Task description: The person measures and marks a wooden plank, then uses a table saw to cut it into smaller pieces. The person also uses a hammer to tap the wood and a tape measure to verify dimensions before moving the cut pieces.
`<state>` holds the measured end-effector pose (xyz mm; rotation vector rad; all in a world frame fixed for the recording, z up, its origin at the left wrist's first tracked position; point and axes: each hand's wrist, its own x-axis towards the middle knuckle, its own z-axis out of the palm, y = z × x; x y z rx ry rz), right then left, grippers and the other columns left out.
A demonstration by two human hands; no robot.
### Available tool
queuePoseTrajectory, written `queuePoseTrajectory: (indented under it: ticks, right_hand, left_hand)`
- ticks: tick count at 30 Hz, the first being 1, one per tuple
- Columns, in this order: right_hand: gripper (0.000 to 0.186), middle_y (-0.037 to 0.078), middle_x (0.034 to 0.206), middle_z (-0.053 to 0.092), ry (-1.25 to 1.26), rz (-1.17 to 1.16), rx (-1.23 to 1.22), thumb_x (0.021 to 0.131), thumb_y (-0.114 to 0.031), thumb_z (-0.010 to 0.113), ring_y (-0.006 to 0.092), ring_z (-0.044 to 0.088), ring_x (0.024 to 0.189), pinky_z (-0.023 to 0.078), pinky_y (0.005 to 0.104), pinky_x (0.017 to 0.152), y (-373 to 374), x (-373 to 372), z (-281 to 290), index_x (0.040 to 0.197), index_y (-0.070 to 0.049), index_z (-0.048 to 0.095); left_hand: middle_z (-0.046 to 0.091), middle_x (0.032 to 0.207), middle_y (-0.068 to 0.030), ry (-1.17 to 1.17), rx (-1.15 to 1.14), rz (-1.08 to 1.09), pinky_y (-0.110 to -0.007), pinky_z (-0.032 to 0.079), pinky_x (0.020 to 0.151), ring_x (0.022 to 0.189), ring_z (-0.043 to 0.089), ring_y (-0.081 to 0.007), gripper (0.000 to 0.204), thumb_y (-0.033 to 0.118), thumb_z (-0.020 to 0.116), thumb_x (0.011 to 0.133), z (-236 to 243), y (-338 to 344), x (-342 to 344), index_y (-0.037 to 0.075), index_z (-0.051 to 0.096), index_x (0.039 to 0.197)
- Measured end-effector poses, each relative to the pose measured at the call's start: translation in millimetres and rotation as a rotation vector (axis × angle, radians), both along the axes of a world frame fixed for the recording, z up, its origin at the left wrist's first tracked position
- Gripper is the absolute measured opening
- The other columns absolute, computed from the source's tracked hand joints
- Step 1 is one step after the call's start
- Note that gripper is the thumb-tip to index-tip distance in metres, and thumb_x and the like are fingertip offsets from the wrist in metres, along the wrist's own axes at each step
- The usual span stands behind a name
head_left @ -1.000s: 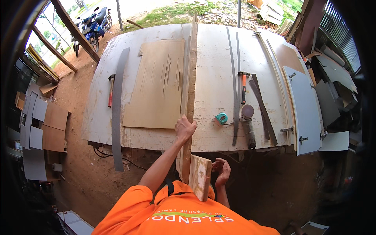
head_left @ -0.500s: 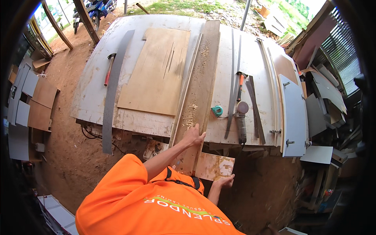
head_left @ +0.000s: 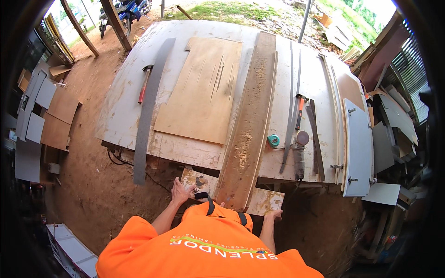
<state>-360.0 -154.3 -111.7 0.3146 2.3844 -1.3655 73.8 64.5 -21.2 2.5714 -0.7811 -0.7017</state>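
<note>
A long brown plank [head_left: 252, 102] with a rough, chipped surface lies lengthwise on the white worktable, its near end reaching my waist. Under that end, a short glue-stained board [head_left: 266, 202] shows on both sides of the plank. My left hand [head_left: 180, 192] is at the left end of the short board, thumb toward its face and fingers along the edge. At the other end, my right hand [head_left: 273, 214] grips the near right corner, its fingers partly hidden. A thin wooden strip [head_left: 273, 78] shows along the plank's right edge.
Left of the plank lie a plywood sheet [head_left: 199, 92], a grey strip [head_left: 150, 116] and a hammer [head_left: 144, 84]. To the right are a tape measure [head_left: 273, 141], another hammer [head_left: 300, 111], a cylindrical power tool [head_left: 299, 162], dark strips [head_left: 316, 139] and a white door panel [head_left: 358, 148].
My left hand has left the plank's face and moved to the short board's left end. The plank has shifted; the thin strip shows on its right edge instead of its left. My right hand stays at its corner.
</note>
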Motion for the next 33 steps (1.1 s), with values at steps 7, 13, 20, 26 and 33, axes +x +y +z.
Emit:
queuePoseTrajectory:
  ticks: [7,13,20,26,33]
  right_hand:
    - [0.039,0.032,0.103,0.068,0.047,0.249,0.132,0.085,-0.02,0.058,0.0414,0.071,0.092,0.057,0.0513,0.075,-33.5,-25.9,-12.4,0.096,0.017,0.062]
    - [0.038,0.025,0.089,0.073,0.248,0.404,0.207,0.087,-0.024,0.058,0.0381,0.072,0.086,0.056,0.0493,0.073,-54.6,-45.0,-38.0,0.087,0.011,0.072]
    - [0.038,0.022,0.09,0.074,0.274,0.447,0.183,0.089,-0.027,0.057,0.0381,0.072,0.083,0.056,0.0483,0.075,-85.5,-49.3,-48.8,0.095,0.005,0.076]
    - [0.04,0.024,0.09,0.069,0.568,0.618,0.294,0.097,-0.032,0.055,0.0429,0.067,0.085,0.052,0.0521,0.08,-72.1,-46.7,-43.8,0.107,0.004,0.069]
    - [0.027,0.02,0.116,0.051,1.067,1.373,-0.119,0.089,-0.013,0.059,0.0399,0.051,0.114,0.039,0.053,0.099,-63.7,49.3,81.2,0.113,-0.003,0.051]
  left_hand:
    - [0.062,0.132,-0.0279,0.435,0.08,-0.078,-0.043,0.05,0.102,0.124,0.061,-0.0356,0.097,0.057,0.083,0.078,-39.3,-18.8,36.9,-0.007,0.045,0.139]
    - [0.071,0.121,-0.0166,0.613,-0.109,0.006,-0.039,0.053,0.094,0.112,0.068,-0.0273,0.077,0.049,0.093,0.069,-60.0,-36.8,43.0,0.003,0.066,0.124]
    - [0.077,0.104,-0.0071,0.718,0.011,0.003,-0.034,0.054,0.081,0.092,0.07,-0.0177,0.054,0.034,0.09,0.08,5.5,-67.2,38.7,0.005,0.071,0.121]
    - [0.076,0.098,-0.004,0.815,0.012,0.003,-0.032,0.053,0.076,0.084,0.066,-0.0119,0.046,0.031,0.089,0.081,-23.4,-63.8,46.2,0.006,0.073,0.117]
    - [0.05,0.143,-0.0352,0.544,0.27,0.067,-0.041,0.052,0.097,0.122,0.062,-0.0334,0.13,0.063,0.09,0.065,-56.5,-72.6,48.3,-0.016,0.028,0.148]
